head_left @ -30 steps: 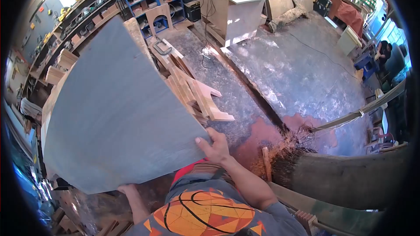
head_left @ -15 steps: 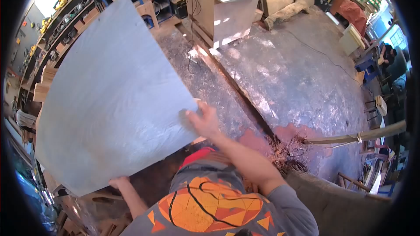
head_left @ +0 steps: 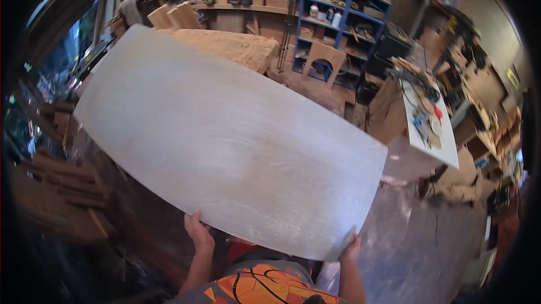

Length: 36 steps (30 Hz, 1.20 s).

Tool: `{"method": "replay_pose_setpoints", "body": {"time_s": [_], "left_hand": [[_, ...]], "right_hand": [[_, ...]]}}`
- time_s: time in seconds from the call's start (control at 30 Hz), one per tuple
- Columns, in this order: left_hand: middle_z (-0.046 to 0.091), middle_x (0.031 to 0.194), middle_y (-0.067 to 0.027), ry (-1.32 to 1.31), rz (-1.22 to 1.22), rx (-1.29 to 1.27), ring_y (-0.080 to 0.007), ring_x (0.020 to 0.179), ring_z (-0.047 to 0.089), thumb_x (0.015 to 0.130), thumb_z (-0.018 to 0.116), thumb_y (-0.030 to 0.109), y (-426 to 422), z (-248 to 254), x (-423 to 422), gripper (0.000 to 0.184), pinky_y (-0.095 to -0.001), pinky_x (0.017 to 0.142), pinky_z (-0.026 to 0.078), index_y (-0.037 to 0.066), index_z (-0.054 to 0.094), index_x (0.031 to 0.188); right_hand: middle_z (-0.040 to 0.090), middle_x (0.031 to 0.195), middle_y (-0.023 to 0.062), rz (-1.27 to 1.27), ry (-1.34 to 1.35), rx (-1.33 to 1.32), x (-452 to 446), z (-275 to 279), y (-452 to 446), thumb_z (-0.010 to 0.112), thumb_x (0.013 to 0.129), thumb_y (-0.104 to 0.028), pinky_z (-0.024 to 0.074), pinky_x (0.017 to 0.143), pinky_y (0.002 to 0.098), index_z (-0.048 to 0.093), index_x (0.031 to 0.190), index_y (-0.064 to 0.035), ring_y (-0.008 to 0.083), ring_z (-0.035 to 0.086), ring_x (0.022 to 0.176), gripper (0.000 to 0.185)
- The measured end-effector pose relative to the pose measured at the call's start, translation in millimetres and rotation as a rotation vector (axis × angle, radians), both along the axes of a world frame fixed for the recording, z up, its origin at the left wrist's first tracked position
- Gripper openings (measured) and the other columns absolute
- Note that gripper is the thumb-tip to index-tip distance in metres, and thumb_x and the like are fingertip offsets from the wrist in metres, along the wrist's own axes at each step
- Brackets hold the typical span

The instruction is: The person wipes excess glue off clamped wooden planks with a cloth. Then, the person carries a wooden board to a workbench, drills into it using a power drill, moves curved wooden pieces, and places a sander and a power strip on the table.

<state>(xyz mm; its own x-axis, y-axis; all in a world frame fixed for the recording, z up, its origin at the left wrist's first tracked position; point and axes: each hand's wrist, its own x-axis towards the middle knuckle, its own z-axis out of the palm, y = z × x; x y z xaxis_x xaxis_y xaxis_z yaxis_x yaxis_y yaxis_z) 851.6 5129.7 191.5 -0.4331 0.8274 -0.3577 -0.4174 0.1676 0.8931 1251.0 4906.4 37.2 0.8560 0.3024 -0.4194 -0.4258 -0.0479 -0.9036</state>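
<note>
A large pale panel with faint wood grain [head_left: 225, 140] stretches across the view in front of me. My left hand [head_left: 198, 231] grips its near long edge, left of centre, with the fingers hidden beneath. At the panel's near right corner, my right hand [head_left: 351, 247] holds the edge, thumb on the top face. Beyond the panel's far edge shows a wooden bench top covered in sawdust [head_left: 225, 45]. Whether the panel touches this bench cannot be made out.
Blue shelving [head_left: 344, 22] with bottles stands at the back. A white-topped cabinet [head_left: 422, 118] with tools and cables is at the right. Stacked timber [head_left: 67, 183] lies at the left. Pale wood pieces [head_left: 174, 16] stand behind the bench.
The view has swung left toward the shelves. The panel has turned from lengthwise to crosswise and looks lighter. My right hand has shifted from its side edge to the near right corner.
</note>
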Motion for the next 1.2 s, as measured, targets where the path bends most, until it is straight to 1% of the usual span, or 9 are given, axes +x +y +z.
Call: {"method": "replay_pose_setpoints", "body": {"time_s": [0.13, 0.2, 0.27, 0.4, 0.67, 0.87, 1.03, 1.13, 1.2], "left_hand": [[0.063, 0.102, -0.0105, 0.162, -0.134, 0.062, -0.0184, 0.088, 0.065, 0.095, 0.055, 0.016, 26.6, -37.1, 116.9, 0.027, -0.0315, 0.07, 0.055, -0.003, 0.055, 0.114], [0.061, 0.109, -0.0093, 0.239, -0.23, 0.062, -0.0206, 0.097, 0.063, 0.094, 0.054, 0.015, 50.7, -60.7, 161.3, 0.031, -0.0364, 0.079, 0.054, 0.001, 0.053, 0.122], [0.063, 0.1, -0.0108, 0.14, -0.185, 0.053, -0.017, 0.086, 0.064, 0.094, 0.056, 0.013, 67.7, -52.7, 215.2, 0.02, -0.0316, 0.07, 0.056, -0.002, 0.056, 0.107], [0.066, 0.102, -0.0119, 0.164, -0.198, 0.045, -0.0186, 0.089, 0.064, 0.092, 0.059, 0.013, 110.8, -41.8, 278.7, 0.028, -0.0325, 0.074, 0.054, -0.004, 0.057, 0.113], [0.069, 0.097, -0.0117, 0.41, -0.106, 0.044, -0.0174, 0.087, 0.063, 0.087, 0.065, 0.017, 276.5, -50.4, 345.8, 0.032, -0.0307, 0.08, 0.049, -0.007, 0.062, 0.107], [0.068, 0.096, -0.0105, 0.254, 0.066, 0.043, -0.0172, 0.091, 0.061, 0.087, 0.064, 0.016, 444.8, -129.4, 369.2, 0.034, -0.031, 0.083, 0.047, -0.005, 0.064, 0.112], [0.064, 0.074, -0.0062, 0.054, 0.125, 0.05, -0.0121, 0.058, 0.059, 0.09, 0.063, 0.012, 524.8, -127.3, 381.1, 0.022, -0.027, 0.049, 0.049, -0.003, 0.062, 0.107], [0.069, 0.088, -0.0112, 0.281, -0.034, -0.051, -0.0187, 0.069, 0.066, 0.091, 0.065, 0.018, 528.8, -113.3, 409.9, 0.032, -0.0335, 0.058, 0.056, -0.003, 0.061, 0.114], [0.069, 0.105, -0.014, 0.114, -0.15, -0.043, -0.0227, 0.089, 0.068, 0.096, 0.063, 0.025, 512.9, -71.3, 439.0, 0.038, -0.0369, 0.074, 0.057, -0.003, 0.061, 0.121]], "right_hand": [[0.065, 0.1, 0.0125, -0.047, 0.021, 0.062, 104.3, 9.8, 12.3, 0.058, 0.083, -0.023, 0.0509, 0.08, 0.0409, 0.066, 0.102, 0.0039, 0.025, 0.062, 0.087, 0.034], [0.065, 0.099, 0.0134, -0.153, 0.049, 0.022, 151.5, 11.3, 20.7, 0.058, 0.084, -0.026, 0.0511, 0.079, 0.0411, 0.065, 0.105, 0.0054, 0.0262, 0.063, 0.086, 0.038], [0.065, 0.101, 0.0151, -0.066, 0.116, -0.125, 192.5, 49.7, 16.2, 0.057, 0.084, -0.027, 0.0515, 0.08, 0.042, 0.062, 0.108, 0.0067, 0.0277, 0.063, 0.089, 0.041], [0.066, 0.103, 0.0167, 0.05, 0.117, 0.007, 231.1, 79.4, 51.0, 0.056, 0.085, -0.027, 0.052, 0.083, 0.044, 0.061, 0.111, 0.008, 0.0297, 0.064, 0.092, 0.044], [0.063, 0.114, 0.02, 0.157, 0.146, 0.007, 284.3, 90.1, 193.5, 0.055, 0.086, -0.029, 0.0529, 0.085, 0.0452, 0.056, 0.121, 0.008, 0.0329, 0.064, 0.098, 0.051], [0.061, 0.121, 0.0214, 0.298, 0.017, -0.018, 320.3, 79.0, 369.4, 0.055, 0.086, -0.013, 0.0507, 0.09, 0.0424, 0.052, 0.126, 0.0103, 0.0322, 0.062, 0.106, 0.047], [0.062, 0.119, 0.0169, 0.555, -0.254, 0.237, 319.6, 106.5, 514.9, 0.056, 0.088, -0.002, 0.0461, 0.096, 0.036, 0.053, 0.124, 0.0095, 0.0246, 0.061, 0.107, 0.037], [0.061, 0.121, 0.0203, 0.758, -0.416, 0.101, 325.2, 87.7, 574.5, 0.059, 0.092, -0.008, 0.0461, 0.097, 0.0383, 0.051, 0.125, 0.0117, 0.0263, 0.06, 0.108, 0.04], [0.063, 0.117, 0.0202, 0.78, -0.394, 0.215, 311.6, 79.2, 605.8, 0.063, 0.093, -0.013, 0.0472, 0.094, 0.038, 0.052, 0.123, 0.0122, 0.0259, 0.061, 0.105, 0.041]]}}
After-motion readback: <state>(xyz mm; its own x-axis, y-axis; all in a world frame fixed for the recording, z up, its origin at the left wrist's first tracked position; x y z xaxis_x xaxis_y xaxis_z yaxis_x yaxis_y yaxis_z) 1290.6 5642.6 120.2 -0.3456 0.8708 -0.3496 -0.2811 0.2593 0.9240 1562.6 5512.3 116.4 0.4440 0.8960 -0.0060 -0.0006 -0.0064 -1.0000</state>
